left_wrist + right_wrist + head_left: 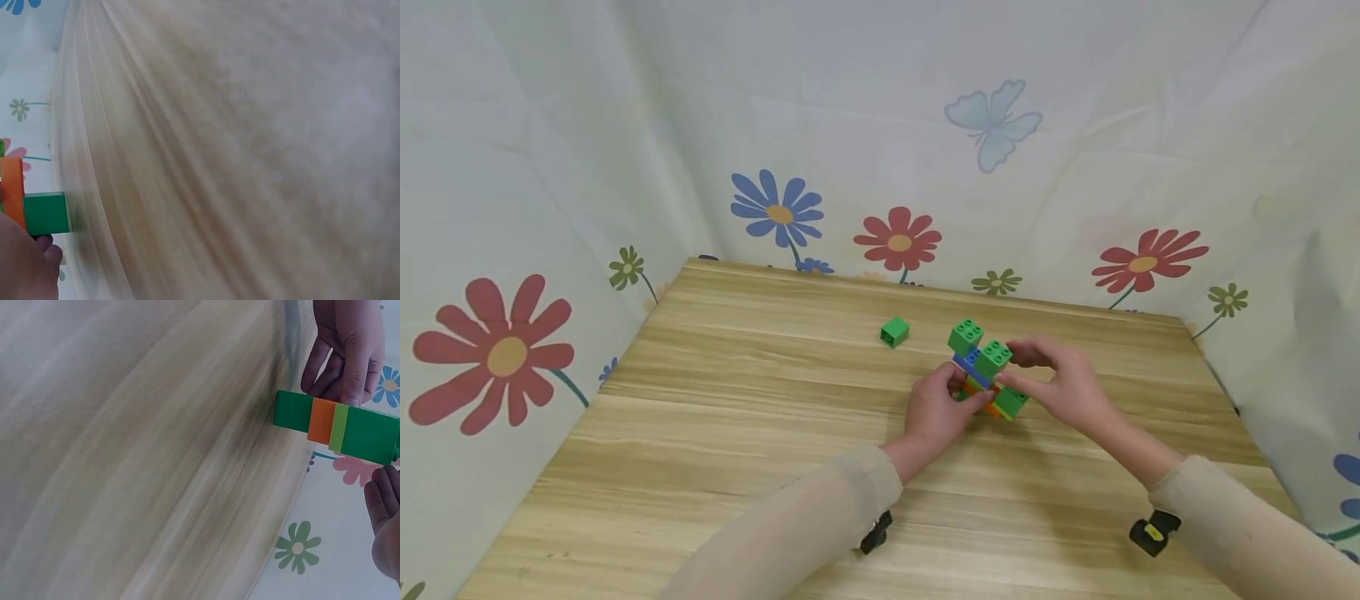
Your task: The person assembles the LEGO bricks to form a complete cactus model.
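A small stack of toy building bricks (977,371) stands in my left hand (940,408), whose thumb and fingers grip its lower part. Low in it are orange (322,420), lime (338,427) and green bricks, with a blue brick (972,358) above. Two green bricks sit at the top, one at the far end (966,337) and one nearer (995,357). My right hand (1067,383) has its thumb and fingers about the nearer top green brick, fingertips right at its sides. Another green brick (1011,403) juts out low on the right.
A loose green brick (894,332) lies on its side on the wooden table (737,375), left of and beyond the stack. White cloth (850,108) printed with flowers and a butterfly rises behind the table and along its sides.
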A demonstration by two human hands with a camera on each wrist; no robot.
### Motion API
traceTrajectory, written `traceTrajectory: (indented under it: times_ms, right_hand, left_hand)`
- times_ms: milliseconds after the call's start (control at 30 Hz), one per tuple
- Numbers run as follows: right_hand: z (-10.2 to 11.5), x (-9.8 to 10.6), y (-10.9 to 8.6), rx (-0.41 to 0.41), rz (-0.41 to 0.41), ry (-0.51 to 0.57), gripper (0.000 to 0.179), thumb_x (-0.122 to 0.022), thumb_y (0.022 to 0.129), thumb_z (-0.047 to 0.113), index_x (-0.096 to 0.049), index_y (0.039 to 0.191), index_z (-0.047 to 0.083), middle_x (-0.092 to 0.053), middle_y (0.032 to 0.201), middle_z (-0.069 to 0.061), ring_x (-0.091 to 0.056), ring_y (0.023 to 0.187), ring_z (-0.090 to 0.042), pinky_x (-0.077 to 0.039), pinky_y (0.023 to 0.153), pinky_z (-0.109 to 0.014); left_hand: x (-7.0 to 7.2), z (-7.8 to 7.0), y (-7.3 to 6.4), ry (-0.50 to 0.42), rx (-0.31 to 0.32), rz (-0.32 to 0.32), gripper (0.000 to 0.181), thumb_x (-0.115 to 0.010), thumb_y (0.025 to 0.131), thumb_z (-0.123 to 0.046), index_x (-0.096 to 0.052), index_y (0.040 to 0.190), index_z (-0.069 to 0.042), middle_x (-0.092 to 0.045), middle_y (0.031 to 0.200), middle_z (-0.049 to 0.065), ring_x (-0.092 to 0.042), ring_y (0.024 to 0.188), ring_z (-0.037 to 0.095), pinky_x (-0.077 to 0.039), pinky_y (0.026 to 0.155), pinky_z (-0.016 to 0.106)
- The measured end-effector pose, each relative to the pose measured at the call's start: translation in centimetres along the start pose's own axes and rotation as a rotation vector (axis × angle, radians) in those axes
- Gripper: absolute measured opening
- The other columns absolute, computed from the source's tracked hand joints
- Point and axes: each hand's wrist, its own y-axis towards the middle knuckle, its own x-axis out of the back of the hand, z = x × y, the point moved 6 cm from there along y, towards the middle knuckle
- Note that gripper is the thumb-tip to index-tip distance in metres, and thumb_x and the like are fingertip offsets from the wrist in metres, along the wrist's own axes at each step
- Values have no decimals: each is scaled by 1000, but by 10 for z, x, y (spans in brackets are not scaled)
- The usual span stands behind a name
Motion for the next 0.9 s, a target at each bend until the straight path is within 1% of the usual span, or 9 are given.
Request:
traceTrajectory:
  times_ms: [100, 167, 300, 500, 600, 667, 767, 833, 900]
  right_hand:
    - [-4, 2, -9, -27, 7, 47, 46, -86, 94, 19, -69, 134, 4, -76, 124, -14, -73, 114, -32, -54, 95, -15]
    - [-7, 2, -15, -36, 3, 75, 48, -85, 94, 17, -68, 137, 3, -75, 127, -16, -72, 118, -34, -49, 96, -8]
    - [-13, 2, -30, -65, -10, 78, 54, -86, 93, 19, -65, 140, 2, -73, 131, -15, -70, 121, -33, -47, 97, -6]
    - [-19, -2, -46, -96, -23, 28, 61, -89, 91, 24, -64, 141, -1, -73, 132, -14, -70, 120, -31, -46, 96, -5]
    - [-20, -5, -51, -98, -44, -7, 60, -90, 89, 26, -67, 139, 2, -74, 131, -12, -72, 116, -30, -53, 97, -14]
    - [-21, -8, -53, -98, -61, -30, 59, -91, 88, 26, -68, 137, 4, -75, 131, -11, -73, 113, -29, -58, 98, -28]
    - [-21, -11, -56, -91, -93, -50, 56, -93, 86, 25, -71, 133, 6, -76, 127, -9, -74, 108, -28, -60, 95, -48]
    - [-22, -13, -56, -85, -117, -61, 53, -94, 85, 23, -72, 130, 6, -77, 122, -8, -75, 104, -27, -61, 92, -51]
    - [-22, -13, -57, -77, -139, -70, 49, -94, 84, 20, -73, 125, 6, -79, 114, -6, -76, 101, -26, -63, 89, -47]
  left_hand:
    - [0, 1, 0, 6, 8, 0, 29, -88, 92, -33, -70, 107, -16, -74, 97, -8, -72, 99, 14, -60, 90, 28]
    - [-1, 2, 1, 8, 12, 2, 29, -88, 92, -33, -70, 107, -17, -73, 97, -8, -71, 99, 14, -60, 89, 28]
    - [-2, 3, 1, 8, 8, 1, 29, -88, 91, -34, -70, 106, -17, -72, 96, -9, -70, 98, 13, -60, 89, 28]
    - [-1, 3, 3, -2, -13, -7, 29, -89, 90, -33, -70, 105, -17, -73, 96, -9, -71, 97, 12, -60, 88, 27]
    - [-1, 3, 3, -9, -14, -6, 29, -90, 90, -32, -71, 105, -16, -74, 96, -9, -71, 97, 13, -60, 87, 26]
    - [-1, 3, 3, -10, -15, -7, 29, -90, 90, -32, -71, 105, -16, -74, 96, -8, -72, 97, 14, -59, 87, 25]
    - [-1, 3, 2, -5, -17, -8, 30, -90, 90, -33, -71, 105, -16, -74, 96, -7, -72, 97, 15, -59, 87, 25]
    - [-1, 2, 2, -1, -18, -10, 30, -90, 90, -33, -70, 105, -16, -74, 96, -7, -72, 97, 15, -59, 87, 25]
    - [-1, 3, 2, 0, -18, -11, 30, -89, 90, -34, -70, 105, -16, -74, 96, -7, -72, 98, 15, -59, 88, 25]
